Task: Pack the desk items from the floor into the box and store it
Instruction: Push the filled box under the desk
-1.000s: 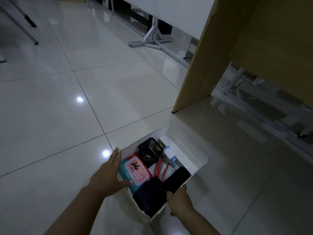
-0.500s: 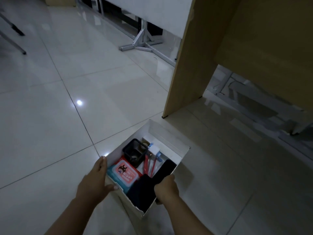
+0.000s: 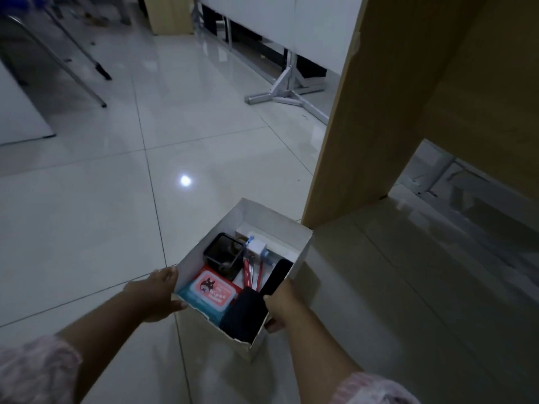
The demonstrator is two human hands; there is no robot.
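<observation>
Both our left hand (image 3: 151,295) and right hand (image 3: 287,304) grip the white box (image 3: 274,225) of wipes (image 3: 213,293) and pens (image 3: 253,272), glossy tiles (image 3: 116,228) below, wooden desk (image 3: 364,126) beside.

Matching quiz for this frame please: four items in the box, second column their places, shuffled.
1. black mesh pen cup
2. pink-and-teal wipes pack
3. red pens
4. dark folded cloth

a. nearest corner of the white cardboard box, by the right hand
b. mid-box, beside a small white cube
c. flat along the wall the left hand grips
d. beyond the wipes, left of the cube

Pairs: 1-d, 2-c, 3-b, 4-a
</observation>
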